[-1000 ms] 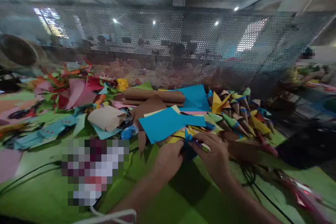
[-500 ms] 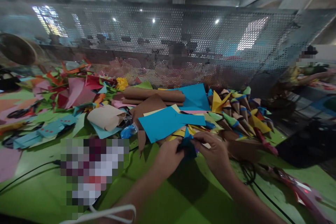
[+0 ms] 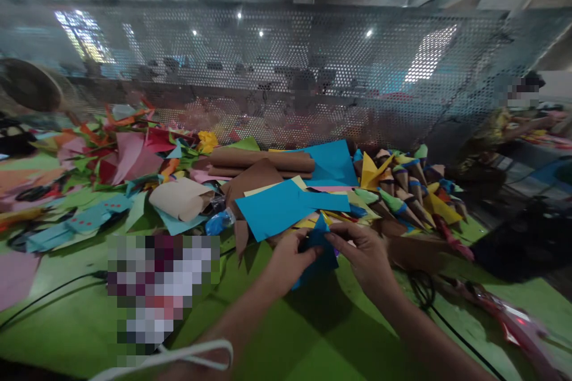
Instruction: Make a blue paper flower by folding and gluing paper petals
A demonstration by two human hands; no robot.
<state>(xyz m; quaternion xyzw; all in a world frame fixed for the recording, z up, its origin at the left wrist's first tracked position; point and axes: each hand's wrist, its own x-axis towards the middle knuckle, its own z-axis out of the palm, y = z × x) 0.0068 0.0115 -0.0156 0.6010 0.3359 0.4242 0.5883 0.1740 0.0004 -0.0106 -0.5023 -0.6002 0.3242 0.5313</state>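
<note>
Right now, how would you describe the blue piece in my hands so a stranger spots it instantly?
Over the green table, find the left hand and right hand close together. Between them is the blue piece, pointed at its top; unlike the larger blue sheet lying beyond, it is held in hand.

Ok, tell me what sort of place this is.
Probably a paper-craft workshop: coloured paper heaped on a green table, clustered brown cones, and a perforated screen behind.

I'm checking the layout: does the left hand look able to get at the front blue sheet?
Probably yes: the front blue sheet lies just beyond the left hand, its near corner uncovered, though that hand is busy holding the small blue paper.
</note>
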